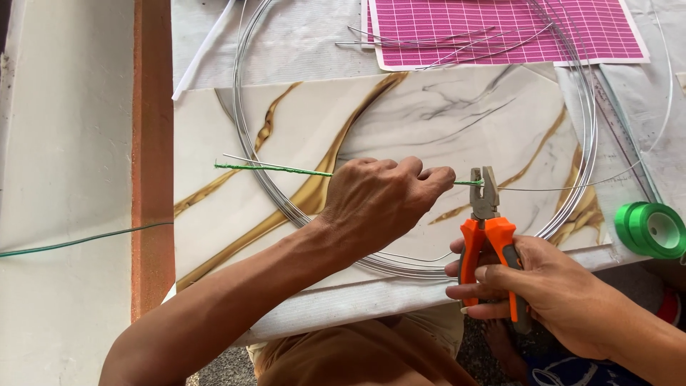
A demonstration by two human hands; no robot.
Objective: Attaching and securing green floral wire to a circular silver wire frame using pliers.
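Marble-patterned board [443,114], white with gold veins, is covering the worktop across the middle of the frame, with a pale wall and an orange-brown post [152,143] running down the left side.

Seen from the head camera, the left hand [382,200] is reaching in from the lower left to the centre of the frame, its fingers [436,175] pinched closed around a thin green-wrapped wire [275,169] that is stretching out level toward the left. The right hand [543,293], at the lower right, is gripping the orange-handled pliers [486,229] with its fingers curled tight around both handles. The pliers are pointing up the frame, their jaws meeting the wire just right of the left hand's fingertips; whether they are fully closed on it cannot be told. From the jaws a bare silver strand is carrying on to the right.

A large coil of silver wire [246,136] is lying in a ring on the board, circling both the green wire and the left hand. At the top of the frame a pink gridded cutting mat [500,28] is bearing a loose bundle of cut wire lengths [429,39]. A roll of green ribbon [654,229] is sitting at the right edge, near the right hand, and a single green strand [78,241] is trailing off at the left.
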